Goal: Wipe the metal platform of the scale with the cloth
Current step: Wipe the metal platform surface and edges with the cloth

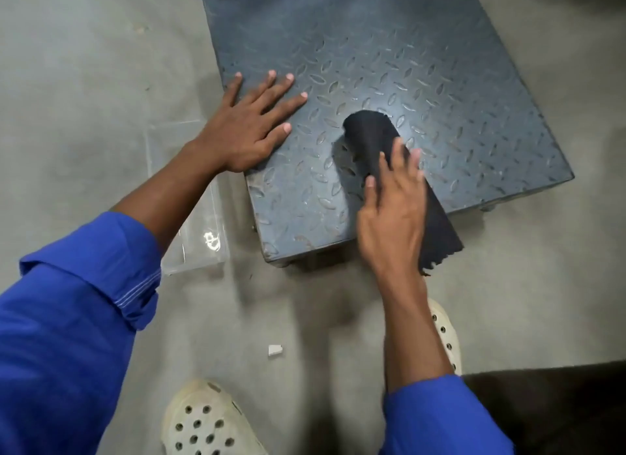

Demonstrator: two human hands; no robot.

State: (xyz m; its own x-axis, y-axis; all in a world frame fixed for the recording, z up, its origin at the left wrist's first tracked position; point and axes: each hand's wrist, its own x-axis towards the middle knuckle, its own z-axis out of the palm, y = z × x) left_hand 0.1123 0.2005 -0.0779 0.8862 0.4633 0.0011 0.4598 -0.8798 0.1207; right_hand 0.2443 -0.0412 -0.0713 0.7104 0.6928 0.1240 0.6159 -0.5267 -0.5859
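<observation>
Two hands are working on the platform (389, 65), a dark tread-patterned metal plate sitting low on the concrete floor (84, 65). Your left hand (247, 129) is lying flat, fingers spread wide, beside the plate's left edge, with the heel of the palm at that edge. Your right hand (389, 214) is resting on the black cloth (369, 136) near the plate's near edge. It is blurring, yet its fingers are showing mostly straight and close together, pressing the cloth down rather than pinching it. The cloth is stretching from about the plate's middle, where its far end is curling up, back beneath your palm and over the near edge, where its frayed end is hanging off.

Beyond the cloth, the far half and right side of the plate are showing only tread pattern out to the right corner, and the concrete is running alongside that right edge.

A clear plastic box (193, 204) is sitting on the floor just beside the plate's left edge, partly beneath your left forearm. A small white mark is showing on it, and you cannot tell whether anything is lying inside. A white scrap (275, 350) is lying on the floor between the plate's near edge and your pale perforated left clog (203, 420).
</observation>
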